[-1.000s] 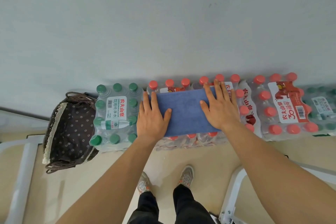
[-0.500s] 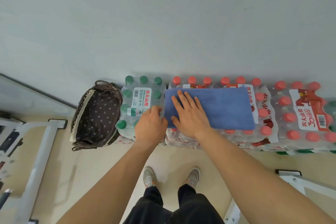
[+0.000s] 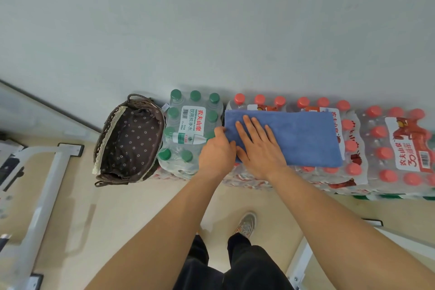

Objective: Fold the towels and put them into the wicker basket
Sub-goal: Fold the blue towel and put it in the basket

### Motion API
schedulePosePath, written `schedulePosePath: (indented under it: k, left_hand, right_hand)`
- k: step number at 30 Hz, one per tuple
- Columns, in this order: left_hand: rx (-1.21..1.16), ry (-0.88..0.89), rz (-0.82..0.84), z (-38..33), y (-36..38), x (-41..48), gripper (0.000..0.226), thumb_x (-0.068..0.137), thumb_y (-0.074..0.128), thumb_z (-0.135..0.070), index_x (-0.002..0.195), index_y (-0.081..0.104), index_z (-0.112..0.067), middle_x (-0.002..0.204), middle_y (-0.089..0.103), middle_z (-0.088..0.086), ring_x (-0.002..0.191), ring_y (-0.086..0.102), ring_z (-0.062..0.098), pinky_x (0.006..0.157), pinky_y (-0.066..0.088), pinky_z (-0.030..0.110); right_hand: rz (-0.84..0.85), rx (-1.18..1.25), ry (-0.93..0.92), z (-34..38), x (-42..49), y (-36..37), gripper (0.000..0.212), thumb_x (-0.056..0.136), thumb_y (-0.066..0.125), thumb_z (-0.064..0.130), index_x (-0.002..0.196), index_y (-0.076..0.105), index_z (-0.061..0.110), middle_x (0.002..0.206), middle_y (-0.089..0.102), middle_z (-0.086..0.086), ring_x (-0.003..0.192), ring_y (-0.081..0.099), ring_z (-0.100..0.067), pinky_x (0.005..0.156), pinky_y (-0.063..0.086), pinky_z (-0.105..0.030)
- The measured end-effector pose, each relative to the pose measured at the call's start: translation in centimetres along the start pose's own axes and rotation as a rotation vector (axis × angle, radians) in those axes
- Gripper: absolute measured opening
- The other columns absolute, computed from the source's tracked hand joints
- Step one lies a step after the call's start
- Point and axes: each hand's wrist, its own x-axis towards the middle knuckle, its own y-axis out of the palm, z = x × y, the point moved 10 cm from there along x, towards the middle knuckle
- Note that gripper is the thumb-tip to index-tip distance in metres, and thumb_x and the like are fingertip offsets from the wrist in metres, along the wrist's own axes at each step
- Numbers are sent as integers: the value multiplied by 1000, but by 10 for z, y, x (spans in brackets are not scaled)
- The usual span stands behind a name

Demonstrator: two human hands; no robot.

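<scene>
Blue towel (image 3: 301, 136) is held at its left short edge by the left hand (image 3: 217, 152), fingers curled there, while its left end is pressed flat by the right hand (image 3: 259, 146), fingers straight. The towel is laid lengthwise, left to right, across red-capped bottle packs (image 3: 400, 148). The basket (image 3: 110, 128) is set further left, past a green-capped pack (image 3: 193, 125), nearest the left hand.

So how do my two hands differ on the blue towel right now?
The left hand curls its fingers at the blue towel's left edge, apparently pinching it. The right hand lies flat on top, fingers straight and spread. The left hand sits off the edge, beside the green-capped bottle pack, while the right hand rests on the cloth itself. Both touch the towel's left end.
</scene>
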Motion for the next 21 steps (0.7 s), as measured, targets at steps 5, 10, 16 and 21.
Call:
schedulePosePath:
  k: [5,10,16,21]
  left_hand:
    - [-220,-81,-36,2,-9,12,43,89,64,-18,127,44,-9,101,67,9,92,65,26,71,44,27]
    - [-342,-222,-14,9,-14,25,44,86,70,-21,123,50,-6,103,66,8,91,61,21,72,42,25]
    - [-325,-126,-63,-6,-31,30,26,83,71,-16,106,60,-18,91,69,-1,84,64,11,67,43,19]
    - [-304,-19,-107,-12,-48,29,20,86,67,-12,99,53,-19,82,59,-10,72,54,-1,57,36,10]
  right_hand:
    - [2,30,6,-3,1,2,72,95,7,54,156,5,15,165,8,-4,152,7,-21,122,16,-46]
    - [-4,54,8,-3,-2,0,74,95,6,54,156,5,11,164,6,-8,152,8,-22,123,13,-41]
    - [-2,90,-15,1,-2,-3,70,94,5,55,153,-10,19,165,1,-3,152,1,-20,123,12,-43]
    - [32,115,-41,16,7,-7,71,95,6,57,150,-20,21,165,-8,0,152,-8,-18,123,7,-43]
